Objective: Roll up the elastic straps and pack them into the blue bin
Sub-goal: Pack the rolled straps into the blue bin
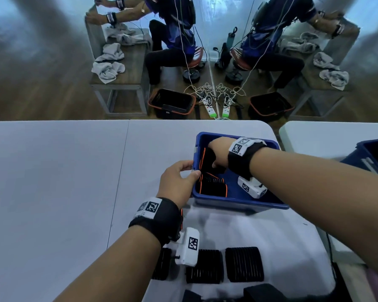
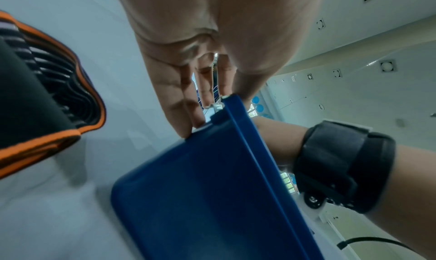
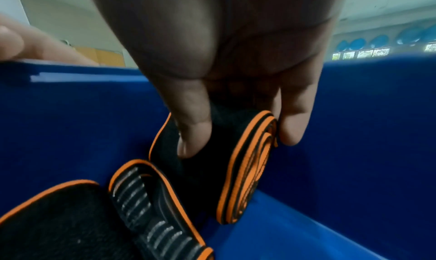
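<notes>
Two rolled straps (image 1: 214,186) in blue bin (image 1: 238,203); right hand (image 1: 219,152) grips a third (image 3: 212,163).

Surface: white table (image 1: 52,171)
Far right: blue bin (image 1: 238,201) standing on it
Near edge: three flat ribbed black straps (image 1: 243,264) in a row (leftmost partly hidden)

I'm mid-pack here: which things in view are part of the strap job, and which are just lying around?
Part of the job:
- blue bin, left hand holding its rim
- rolled strap in the right hand
- packed rolls
- straps on the table

Just lying about:
- second blue bin
- black basket
- towels
</notes>
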The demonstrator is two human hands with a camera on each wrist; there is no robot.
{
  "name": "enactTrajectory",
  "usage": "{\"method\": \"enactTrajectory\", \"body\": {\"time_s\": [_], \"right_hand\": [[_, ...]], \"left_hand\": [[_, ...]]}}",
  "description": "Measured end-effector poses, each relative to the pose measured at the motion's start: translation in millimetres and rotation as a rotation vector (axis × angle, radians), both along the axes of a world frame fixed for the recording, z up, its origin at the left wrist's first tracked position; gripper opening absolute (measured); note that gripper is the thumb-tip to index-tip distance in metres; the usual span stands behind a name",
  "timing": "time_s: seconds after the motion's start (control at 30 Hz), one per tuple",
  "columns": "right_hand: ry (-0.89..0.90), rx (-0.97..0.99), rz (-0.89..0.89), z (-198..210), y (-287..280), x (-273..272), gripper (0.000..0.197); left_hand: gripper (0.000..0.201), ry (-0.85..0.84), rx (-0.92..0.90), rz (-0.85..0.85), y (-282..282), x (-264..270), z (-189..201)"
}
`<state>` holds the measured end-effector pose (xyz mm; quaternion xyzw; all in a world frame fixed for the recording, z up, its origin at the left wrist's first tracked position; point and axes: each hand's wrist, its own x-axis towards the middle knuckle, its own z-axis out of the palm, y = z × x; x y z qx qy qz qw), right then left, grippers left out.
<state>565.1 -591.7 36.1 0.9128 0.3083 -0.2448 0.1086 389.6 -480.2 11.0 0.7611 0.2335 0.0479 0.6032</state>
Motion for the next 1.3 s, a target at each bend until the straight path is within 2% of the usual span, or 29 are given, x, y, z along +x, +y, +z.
{"method": "enactTrajectory", "body": {"time_s": [0.13, 0.33, 0.57, 0.83, 0.97, 1.13, 1.3], "right_hand": [[0.029, -0.059, -0.003, -17.1, 9.7, 4.6, 0.035], [0.121, -0.056, -0.039, -16.0, 12.3, 4.2, 0.052], [0.15, -0.07, -0.05, -14.4, 14.7, 0.0, 0.06], [0.07, -0.12, 0.034, -11.3, 14.7, -2.1, 0.05], [0.062, -0.172, 0.046, -6.2, 8.9, -2.5, 0.022], [-0.009, -0.146, 0.065, -4.5, -2.5, -3.8, 0.028], [-0.001, -0.12, 0.031, -5.3, -8.3, -5.5, 0.033]], "left_hand": [[0.027, 0.009, -0.016, 0.009, 0.1, -0.5, -1.2], [0.029, 0.019, -0.037, 0.019, -0.9, -0.9, -1.1], [0.028, 0.03, -0.035, 0.019, -0.4, -1.4, -2.6], [0.032, 0.001, -0.046, 0.019, -0.8, -2.1, 0.6], [0.031, 0.005, -0.026, 0.022, -0.2, -2.4, -1.8], [0.033, 0.003, -0.025, 0.029, 0.2, -2.1, -2.9], [0.033, -0.009, -0.028, 0.027, 0.2, -2.1, -3.7]]}}
